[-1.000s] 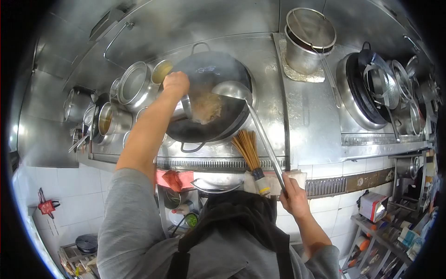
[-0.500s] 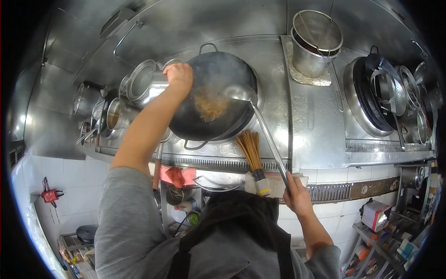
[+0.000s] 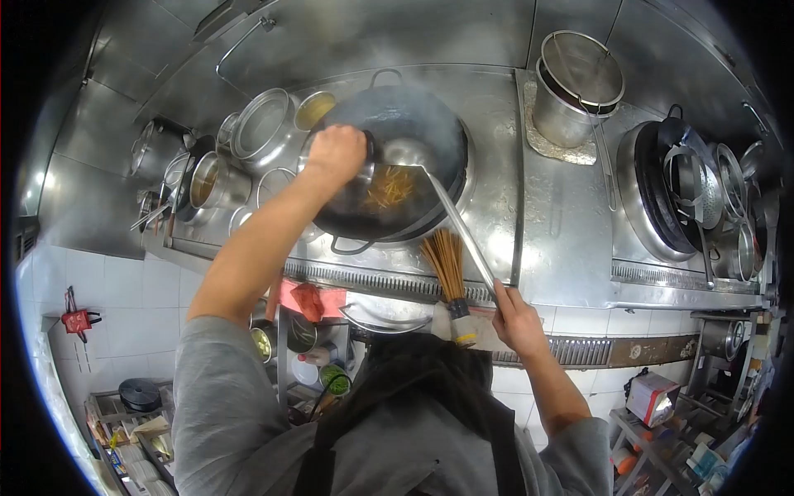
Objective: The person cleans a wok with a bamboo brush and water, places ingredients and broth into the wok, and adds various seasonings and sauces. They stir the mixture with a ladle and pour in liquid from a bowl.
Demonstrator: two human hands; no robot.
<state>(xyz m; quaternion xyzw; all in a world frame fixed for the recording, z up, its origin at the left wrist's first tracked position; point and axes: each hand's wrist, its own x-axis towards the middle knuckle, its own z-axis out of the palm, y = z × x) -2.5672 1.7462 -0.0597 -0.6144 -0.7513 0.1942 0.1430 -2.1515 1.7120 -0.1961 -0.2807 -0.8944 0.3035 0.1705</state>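
Observation:
My left hand [image 3: 337,155] grips a shiny metal container [image 3: 365,172] and holds it over the left side of the black wok [image 3: 347,217]. The fingers and wrist cover much of the container, and its contents are hidden. Closed around the long handle of a ladle, my right hand [image 3: 519,318] is near the stove's front edge. The ladle's bowl [image 3: 409,154] is in the wok, close to the container. Thin yellow-orange shreds of food [image 3: 390,188] lie in the wok below the ladle bowl, with light steam above.
A bamboo wok brush [image 3: 449,277] lies at the front edge of the stove. Several metal pots, including one with yellowish liquid [image 3: 207,180], stand left. A strainer [image 3: 583,66] rests on a pot at the back right; another wok [image 3: 653,198] stands farther right.
My left hand has moved right with the metal container, from beside the wok to over it. The ladle bowl has shifted slightly left. Steam over the food has thinned.

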